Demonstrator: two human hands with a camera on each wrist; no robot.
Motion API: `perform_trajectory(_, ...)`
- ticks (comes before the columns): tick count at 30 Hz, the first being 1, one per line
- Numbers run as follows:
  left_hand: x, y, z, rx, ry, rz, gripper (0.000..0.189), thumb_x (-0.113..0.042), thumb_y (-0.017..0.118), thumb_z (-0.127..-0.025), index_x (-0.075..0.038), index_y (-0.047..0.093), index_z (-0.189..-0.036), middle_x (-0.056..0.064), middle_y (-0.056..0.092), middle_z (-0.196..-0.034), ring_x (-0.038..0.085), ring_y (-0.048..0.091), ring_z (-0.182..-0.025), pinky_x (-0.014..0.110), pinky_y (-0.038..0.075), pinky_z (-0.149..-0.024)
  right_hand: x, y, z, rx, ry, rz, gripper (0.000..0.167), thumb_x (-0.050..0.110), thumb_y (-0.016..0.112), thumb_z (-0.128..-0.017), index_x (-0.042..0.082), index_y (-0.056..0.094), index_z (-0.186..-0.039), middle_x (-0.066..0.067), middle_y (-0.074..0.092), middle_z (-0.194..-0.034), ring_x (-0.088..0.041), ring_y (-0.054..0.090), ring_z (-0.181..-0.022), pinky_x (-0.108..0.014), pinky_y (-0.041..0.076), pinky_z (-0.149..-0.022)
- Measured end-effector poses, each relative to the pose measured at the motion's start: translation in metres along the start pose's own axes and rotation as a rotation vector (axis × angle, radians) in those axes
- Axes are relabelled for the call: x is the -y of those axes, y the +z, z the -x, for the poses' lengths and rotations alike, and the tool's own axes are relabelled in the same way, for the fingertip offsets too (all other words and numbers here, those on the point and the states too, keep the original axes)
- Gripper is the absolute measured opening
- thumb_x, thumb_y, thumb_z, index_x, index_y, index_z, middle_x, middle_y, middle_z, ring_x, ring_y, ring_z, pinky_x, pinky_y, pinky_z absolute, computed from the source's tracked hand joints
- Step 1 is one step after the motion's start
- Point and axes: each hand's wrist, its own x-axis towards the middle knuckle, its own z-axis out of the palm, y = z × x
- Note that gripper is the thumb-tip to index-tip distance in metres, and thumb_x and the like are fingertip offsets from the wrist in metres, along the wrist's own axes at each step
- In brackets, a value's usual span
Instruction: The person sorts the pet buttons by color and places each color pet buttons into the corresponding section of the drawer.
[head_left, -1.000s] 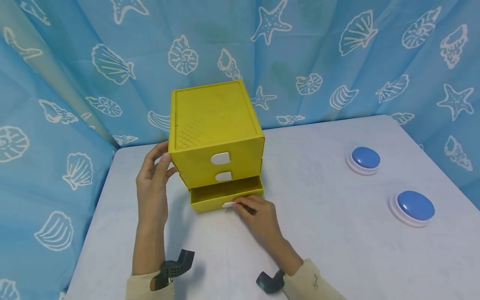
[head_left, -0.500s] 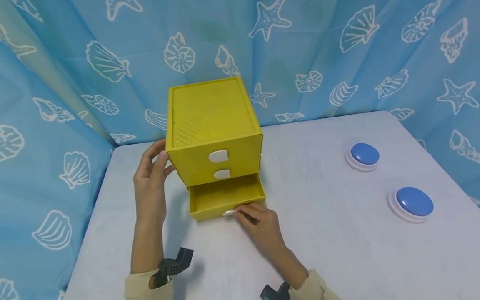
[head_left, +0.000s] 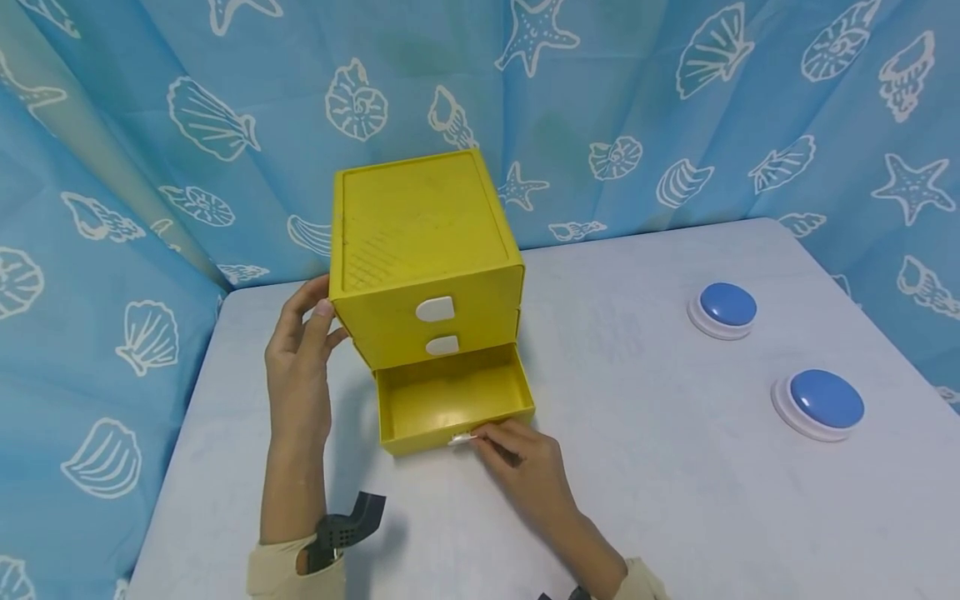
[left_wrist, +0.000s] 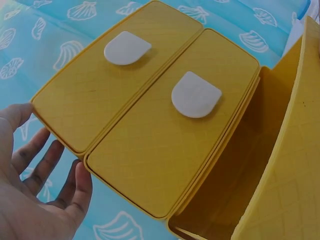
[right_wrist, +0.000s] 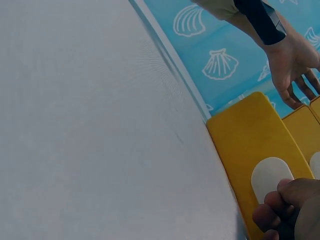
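Note:
A yellow desktop drawer unit [head_left: 420, 221] with white pull tabs stands on the table near the curtain. Its bottom drawer [head_left: 452, 390] is pulled out, and the bare yellow floor inside shows. My right hand [head_left: 528, 471] pinches that drawer's white handle [right_wrist: 271, 175] between thumb and fingers. At the left side of the unit, my left hand [head_left: 298, 367] rests against the front corner, thumb at the upper edge and fingers spread along the side wall. The upper two drawers [left_wrist: 117, 75] are closed, their white tabs [left_wrist: 196, 95] untouched in the left wrist view.
Two blue push buttons on white bases, one farther back [head_left: 726, 307] and one nearer [head_left: 825, 402], stand on the right of the white table [head_left: 660, 500]. A blue curtain [head_left: 645, 83] with shell prints hangs behind and at both sides.
My right hand has drawn the bottom drawer farther out toward me, so more of its inside shows. My left hand stays against the side of the unit.

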Motion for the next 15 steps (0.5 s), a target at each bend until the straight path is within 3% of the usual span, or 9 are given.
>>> perform_trajectory(15,0.000,0.000,0.000,0.004,0.000,0.003,0.047,-0.047,0.065,-0.095,-0.025,0.060,-0.137,-0.003,0.055,-0.140,0.020,0.054,-0.123,0.037,0.046,-0.103,-0.024,0.000,0.028,0.035,0.036,0.020,0.021,-0.006,0.081,-0.078,0.005,0.079,-0.095,-0.004,0.073,-0.088,-0.011,0.064,-0.071,-0.015,0.053,-0.062)
